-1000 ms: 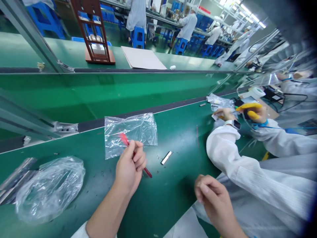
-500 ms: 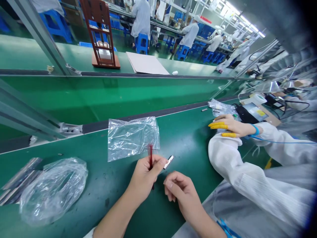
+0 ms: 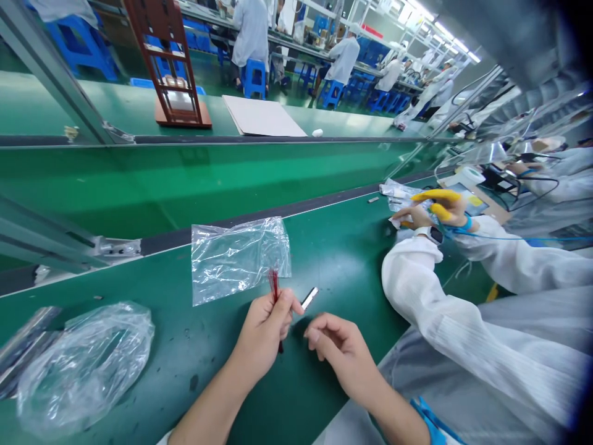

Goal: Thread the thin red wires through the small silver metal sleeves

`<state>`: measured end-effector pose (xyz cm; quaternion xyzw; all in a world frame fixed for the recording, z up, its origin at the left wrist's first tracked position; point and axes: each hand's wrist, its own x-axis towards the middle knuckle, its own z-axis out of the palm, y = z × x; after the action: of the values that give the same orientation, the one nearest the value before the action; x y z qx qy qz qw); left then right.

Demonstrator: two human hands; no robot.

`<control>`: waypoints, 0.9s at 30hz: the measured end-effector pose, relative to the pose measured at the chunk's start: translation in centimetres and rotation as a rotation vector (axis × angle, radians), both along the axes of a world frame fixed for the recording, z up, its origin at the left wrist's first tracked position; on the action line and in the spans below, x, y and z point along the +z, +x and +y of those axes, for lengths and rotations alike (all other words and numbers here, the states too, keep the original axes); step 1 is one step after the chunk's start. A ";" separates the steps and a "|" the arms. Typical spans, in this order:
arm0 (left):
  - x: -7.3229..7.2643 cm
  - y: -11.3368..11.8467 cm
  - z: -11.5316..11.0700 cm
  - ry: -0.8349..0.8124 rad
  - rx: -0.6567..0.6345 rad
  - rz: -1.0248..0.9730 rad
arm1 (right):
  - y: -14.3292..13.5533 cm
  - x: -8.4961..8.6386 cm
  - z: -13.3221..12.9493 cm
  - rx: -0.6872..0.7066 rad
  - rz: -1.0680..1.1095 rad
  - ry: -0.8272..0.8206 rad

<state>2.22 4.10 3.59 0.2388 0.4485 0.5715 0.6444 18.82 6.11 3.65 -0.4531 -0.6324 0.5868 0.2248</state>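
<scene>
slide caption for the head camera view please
Left hand grips red strands over a green bench, the right hand curled close by.

Bare fingers (image 3: 327, 346) & forearms (image 3: 210, 395); L sleeve edge (image 3: 164, 439) wht; R arm (image 3: 393, 408) w/ blue band (image 3: 428, 423).

A pale board (image 3: 265, 117) lies beside a brown stand (image 3: 155, 21) (blue stools (image 3: 254, 69) behind them).

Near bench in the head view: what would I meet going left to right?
Metallic strips, crumpled clear bag, left hand holding thin red strands, right hand, co-worker's wristwatch.
</scene>
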 end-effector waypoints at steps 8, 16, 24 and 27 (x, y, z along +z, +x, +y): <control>-0.5 0.1 -0.3 0.024 -0.023 0.081 | -0.2 2.2 0.6 0.065 -0.134 0.179; -1.2 0.0 -0.5 -0.007 -0.116 0.176 | -1.3 2.8 1.2 0.187 -0.164 -0.008; -1.3 0.3 -0.9 0.023 -0.059 0.246 | -1.7 1.7 0.3 -0.270 0.254 0.071; -0.6 0.7 -0.8 0.054 -0.109 0.344 | -2.0 1.2 0.2 -0.337 0.343 0.043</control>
<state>2.92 3.30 3.01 0.3743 0.5230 0.4983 0.5815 16.79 6.32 4.90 -0.4407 -0.5129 0.5957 0.4334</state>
